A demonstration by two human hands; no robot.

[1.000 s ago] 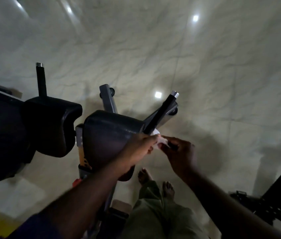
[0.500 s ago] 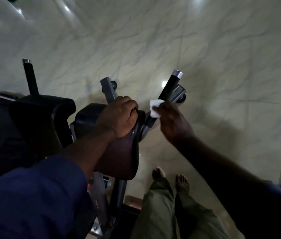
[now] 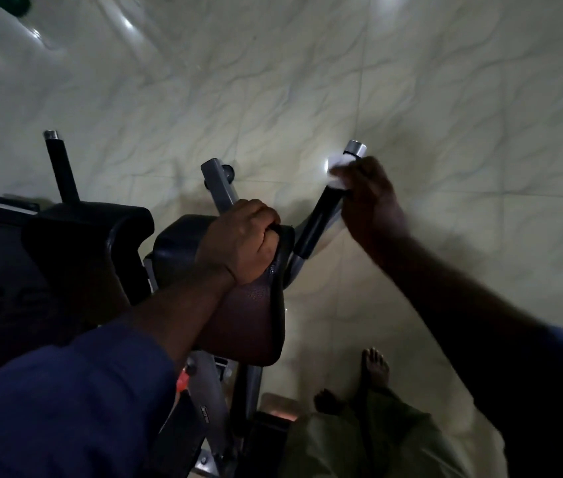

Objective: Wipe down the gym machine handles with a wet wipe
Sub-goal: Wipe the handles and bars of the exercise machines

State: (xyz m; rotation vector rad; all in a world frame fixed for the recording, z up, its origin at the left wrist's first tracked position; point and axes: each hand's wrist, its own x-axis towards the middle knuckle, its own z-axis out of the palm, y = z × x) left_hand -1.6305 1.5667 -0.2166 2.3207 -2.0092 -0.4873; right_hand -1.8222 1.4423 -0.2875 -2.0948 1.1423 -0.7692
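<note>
Whereas half a second ago it rubbed low on the handle (image 3: pixel 318 219), the right hand (image 3: pixel 369 201) now pinches the wet wipe (image 3: pixel 337 167) seemingly near the chrome tip just beyond its fingers (image 3: pixel 345 177), one stroke nearly done, while the left hand (image 3: pixel 238 241) stays clenched on the arm pad (image 3: pixel 176 243).

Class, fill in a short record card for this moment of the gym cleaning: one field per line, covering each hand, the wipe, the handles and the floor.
left hand: grips the top edge of the dark arm pad
right hand: presses the wipe to the handle
wet wipe: white, bunched, near the handle's upper end
right handle: black grip, silver cap, tilted
left handle: upright, untouched
floor: pale glossy tiles
</note>
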